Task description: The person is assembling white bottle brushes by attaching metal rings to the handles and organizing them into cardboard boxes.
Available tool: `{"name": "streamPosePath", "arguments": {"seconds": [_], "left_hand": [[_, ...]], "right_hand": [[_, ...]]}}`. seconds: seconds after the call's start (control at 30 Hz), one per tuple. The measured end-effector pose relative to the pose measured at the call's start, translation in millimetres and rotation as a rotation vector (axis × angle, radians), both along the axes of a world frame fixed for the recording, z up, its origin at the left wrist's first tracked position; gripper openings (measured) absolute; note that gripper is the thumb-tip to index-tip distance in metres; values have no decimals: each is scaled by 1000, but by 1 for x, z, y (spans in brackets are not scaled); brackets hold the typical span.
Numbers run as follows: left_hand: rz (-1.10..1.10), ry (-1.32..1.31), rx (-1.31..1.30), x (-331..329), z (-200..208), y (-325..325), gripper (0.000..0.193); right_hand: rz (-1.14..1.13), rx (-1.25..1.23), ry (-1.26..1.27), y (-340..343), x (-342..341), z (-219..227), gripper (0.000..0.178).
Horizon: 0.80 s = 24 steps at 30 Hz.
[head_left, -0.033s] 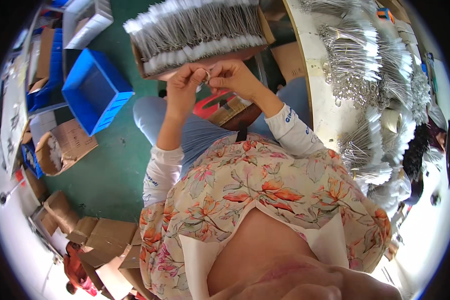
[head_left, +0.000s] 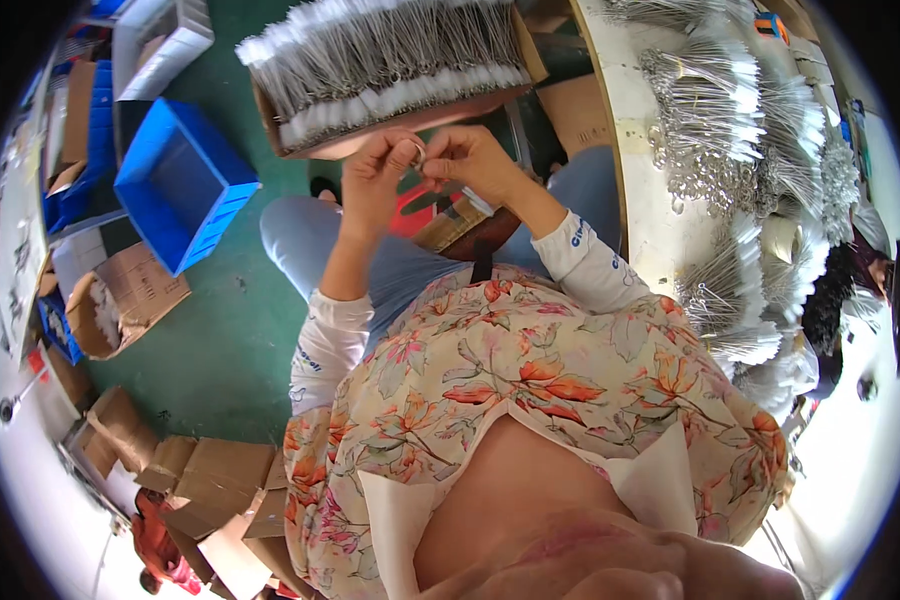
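Note:
My left hand [head_left: 374, 178] and my right hand [head_left: 478, 168] meet in front of me above my lap. Between their fingertips is a small silvery ring-like piece [head_left: 418, 153]; fingers partly cover it, and I cannot make out its exact kind. The thumb and forefinger of each hand are pinched on it. Just beyond my hands stands a cardboard box [head_left: 420, 113] packed with thin wire-handled brushes [head_left: 385, 60] that have white bristles. My hands look close to the box's near side, but I cannot tell whether they touch it.
On my right a long pale table [head_left: 642, 190] bears several bundles of wire brushes [head_left: 705, 100] with looped ends. To the left, a blue plastic bin [head_left: 180, 190] and a cardboard box [head_left: 135, 290] stand by the green floor [head_left: 235, 330]. Open cartons [head_left: 220, 470] lie at lower left.
My left hand has shifted slightly right and down in the picture. The box of brushes and the blue bin appear a little further left. Both hands keep their pinch on the small piece.

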<state>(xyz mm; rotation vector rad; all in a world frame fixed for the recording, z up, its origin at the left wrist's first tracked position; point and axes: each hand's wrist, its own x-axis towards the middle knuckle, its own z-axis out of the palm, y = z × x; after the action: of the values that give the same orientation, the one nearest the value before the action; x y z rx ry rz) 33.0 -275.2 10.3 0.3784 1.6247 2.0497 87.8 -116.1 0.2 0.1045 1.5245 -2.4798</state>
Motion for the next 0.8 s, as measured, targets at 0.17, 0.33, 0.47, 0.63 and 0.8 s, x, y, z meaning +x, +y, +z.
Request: {"name": "streamPosePath", "arguments": {"seconds": [0.17, 0.33, 0.47, 0.63, 0.8], "left_hand": [[-475, -234, 119, -30, -61, 5, 22], [-889, -527, 338, -57, -101, 1, 13], [-982, -172, 391, -86, -90, 3, 13], [-852, -137, 533, -122, -88, -26, 10], [-998, -368, 67, -114, -154, -6, 13]], "right_hand": [[221, 144, -265, 51, 13, -66, 13], [-410, -945, -557, 129, 54, -166, 24], [-945, -793, -546, 193, 95, -291, 22], [-1032, 95, -1168, 201, 71, -378, 9], [-921, 475, -1233, 220, 77, -371, 20]]}}
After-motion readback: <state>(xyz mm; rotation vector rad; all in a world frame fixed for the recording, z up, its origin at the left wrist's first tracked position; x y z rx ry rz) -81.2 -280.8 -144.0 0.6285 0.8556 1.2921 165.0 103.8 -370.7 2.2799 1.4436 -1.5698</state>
